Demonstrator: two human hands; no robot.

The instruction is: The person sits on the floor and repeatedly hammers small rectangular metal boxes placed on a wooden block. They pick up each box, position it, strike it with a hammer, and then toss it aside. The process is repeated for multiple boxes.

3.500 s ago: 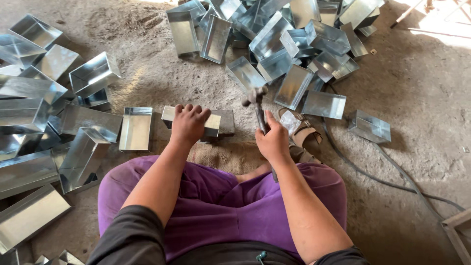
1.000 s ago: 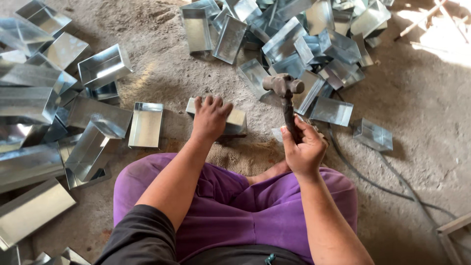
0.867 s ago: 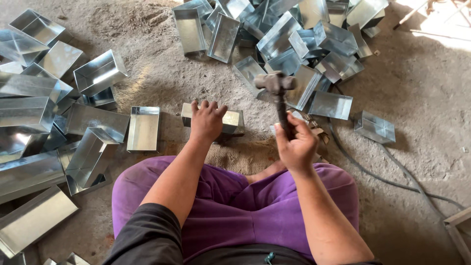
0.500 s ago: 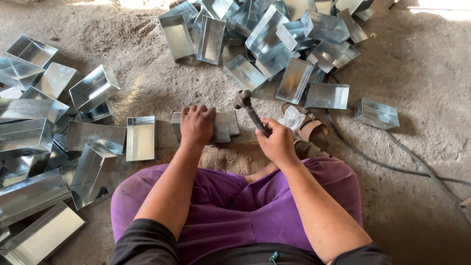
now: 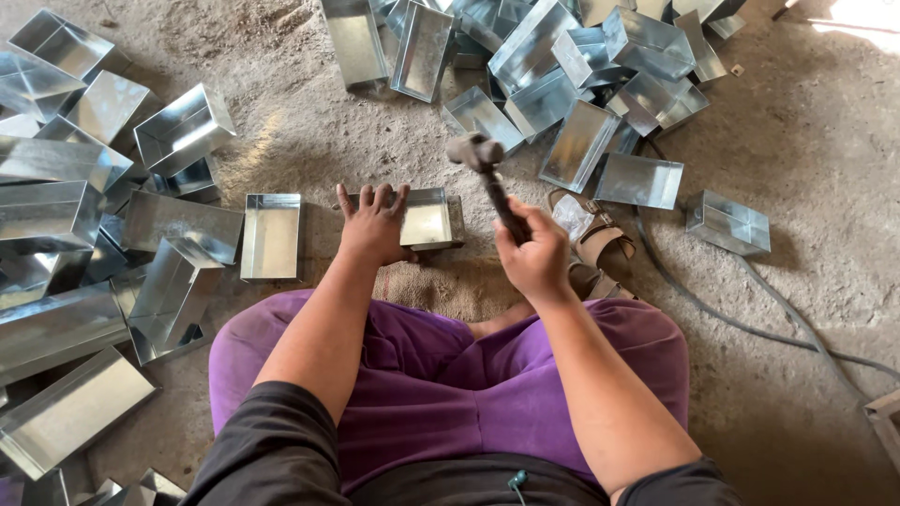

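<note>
The right hand (image 5: 536, 258) is wrapped in a full grip round the dark handle of a hammer (image 5: 487, 178), whose head is held raised above and just beyond the workpiece. The left hand (image 5: 373, 223) is laid flat with the fingers spread, pressed on the left end of a small rectangular sheet-metal tray (image 5: 427, 220), so nothing is clasped by it. The tray is set open side up on the dirt floor (image 5: 825, 187), just in front of a woven mat (image 5: 450, 286) and the knees in purple cloth.

As a judgement, one tray is being hammered into shape while braced, and its walls are already folded up; whether its seams are finished cannot be told. A similar tray (image 5: 272, 234) lies just beside the left hand. A loose heap of shiny trays (image 5: 562, 66) is spread well beyond the hammer, and larger metal boxes (image 5: 84, 215) are piled along the left edge. Which heap is finished and which waits cannot be told from their look, though many pieces appear fully formed. A sandal (image 5: 600, 245) and a cable (image 5: 750, 319) lie to the right.
</note>
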